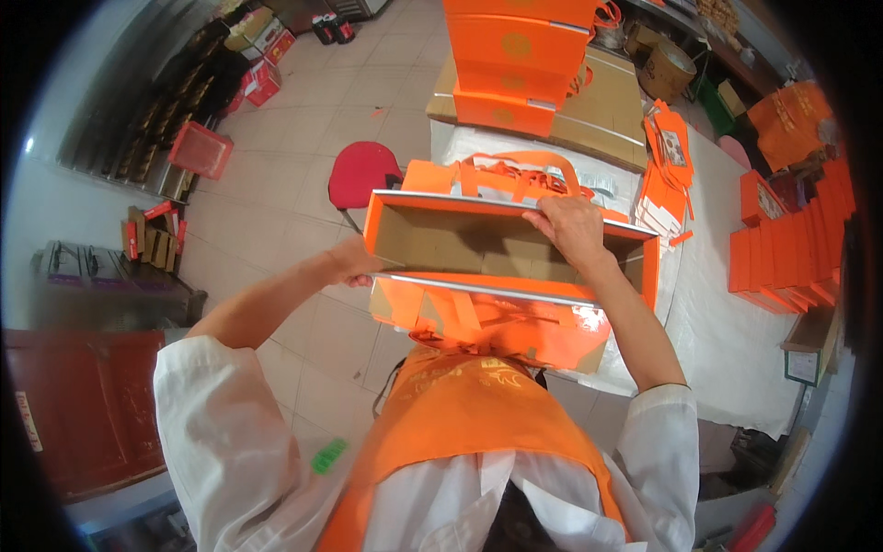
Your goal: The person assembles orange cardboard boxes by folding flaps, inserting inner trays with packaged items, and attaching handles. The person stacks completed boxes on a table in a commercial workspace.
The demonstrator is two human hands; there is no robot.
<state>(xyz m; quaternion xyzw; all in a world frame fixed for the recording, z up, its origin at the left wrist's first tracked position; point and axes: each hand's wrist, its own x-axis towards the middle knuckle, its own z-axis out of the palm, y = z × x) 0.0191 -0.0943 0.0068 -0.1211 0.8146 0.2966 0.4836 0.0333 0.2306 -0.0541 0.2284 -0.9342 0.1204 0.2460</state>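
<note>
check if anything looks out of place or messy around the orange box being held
The open orange box in the left hand and right hand looks sound. Orange scraps lie on the tiled floor, and flat orange pieces sit loosely fanned on the white table.

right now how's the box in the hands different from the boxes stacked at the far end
The held box is open, its plain brown inside showing; the stacked boxes are closed. The held box is up off the table, with the left hand at its left end and the right hand on its far rim; the stacked boxes rest piled on flat cardboard. The held box shows a silver rim edge, while the stacked ones show gold round emblems. Both are orange.
</note>
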